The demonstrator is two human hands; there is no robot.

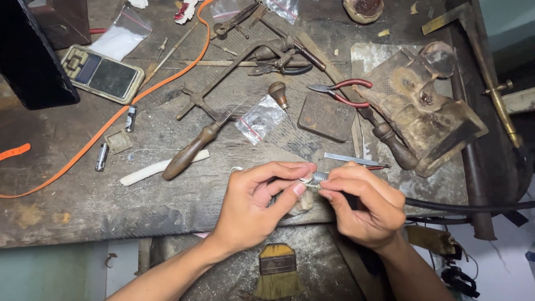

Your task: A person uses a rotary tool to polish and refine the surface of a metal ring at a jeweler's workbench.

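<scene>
Worn wooden bench (139, 189) lies below; left hand (253, 203) pinches a small metal ring (306, 179) in a narrow grip, right hand (362, 205) grip closed on a rotary handpiece (320, 177) touching it.

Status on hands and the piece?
Left hand pinches small silver ring. Right hand holds rotary handpiece against it. Jeweller's saw and pliers lie apart.

Dim warm light, soft shadows (sharp focus)

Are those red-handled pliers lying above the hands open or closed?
Open. The red-handled pliers lie flat on the workbench with their two handles spread apart; the dark tips point left and look slightly parted too.
</scene>
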